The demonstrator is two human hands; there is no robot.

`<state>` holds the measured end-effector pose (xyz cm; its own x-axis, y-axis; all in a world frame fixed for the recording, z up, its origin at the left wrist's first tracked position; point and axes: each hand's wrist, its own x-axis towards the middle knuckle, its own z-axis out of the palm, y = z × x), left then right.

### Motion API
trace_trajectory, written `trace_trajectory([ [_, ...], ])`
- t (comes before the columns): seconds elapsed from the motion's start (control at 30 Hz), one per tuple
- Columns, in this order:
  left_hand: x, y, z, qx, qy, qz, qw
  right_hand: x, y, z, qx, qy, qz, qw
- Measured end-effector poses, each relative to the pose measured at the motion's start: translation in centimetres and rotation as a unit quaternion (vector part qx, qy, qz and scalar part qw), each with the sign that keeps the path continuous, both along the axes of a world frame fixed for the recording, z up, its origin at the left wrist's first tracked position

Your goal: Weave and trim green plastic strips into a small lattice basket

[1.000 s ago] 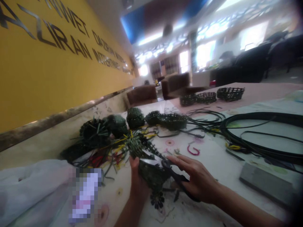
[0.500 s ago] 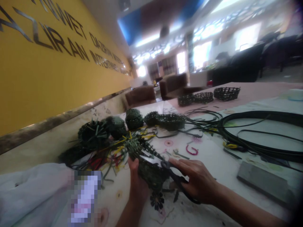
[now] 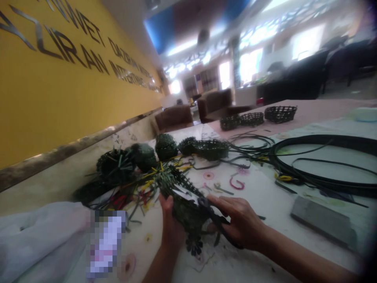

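Observation:
A dark green woven basket (image 3: 187, 212) is tilted over the patterned white cloth at the centre. My left hand (image 3: 171, 224) grips its near left side, thumb up against the weave. In my right hand (image 3: 238, 220) is a pair of scissors (image 3: 203, 202) with black handles; the silver blades lie inside the basket's opening, close to a tuft of cut green strips at its far edge. A dark flower-shaped piece (image 3: 194, 246) hangs below the basket.
Several green baskets (image 3: 166, 146) stand behind, with loose green, yellow and red strips around them. Three small baskets (image 3: 280, 114) sit on the pink cloth. At the right are a big strip coil (image 3: 324, 137) and a grey block (image 3: 322, 222). White fabric lies at left.
The scissors' handles have come closer together in my right hand, and the blades look more closed. The view has shifted slightly. My left hand keeps its grip on the basket.

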<state>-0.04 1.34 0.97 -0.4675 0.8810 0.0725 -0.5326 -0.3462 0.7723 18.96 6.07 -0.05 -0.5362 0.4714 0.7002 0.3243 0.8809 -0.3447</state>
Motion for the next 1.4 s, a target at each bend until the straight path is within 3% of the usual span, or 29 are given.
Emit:
trace_trajectory([
  [0.2,-0.1,0.0,-0.2,-0.009,-0.025,-0.019,0.999,-0.2,-0.3,0.0,-0.041,-0.005,0.016,0.999],
  [0.4,0.2,-0.2,0.0,0.007,0.01,-0.009,1.0,-0.3,-0.5,0.5,-0.041,-0.013,-0.016,0.999],
  [0.7,0.5,-0.4,0.3,-0.002,0.011,-0.003,1.0,0.1,-0.5,1.0,-0.099,-0.007,0.019,0.995],
  [1.4,0.5,-0.8,0.4,0.006,0.037,-0.005,0.999,0.0,-0.7,1.0,-0.063,-0.005,0.021,0.998],
])
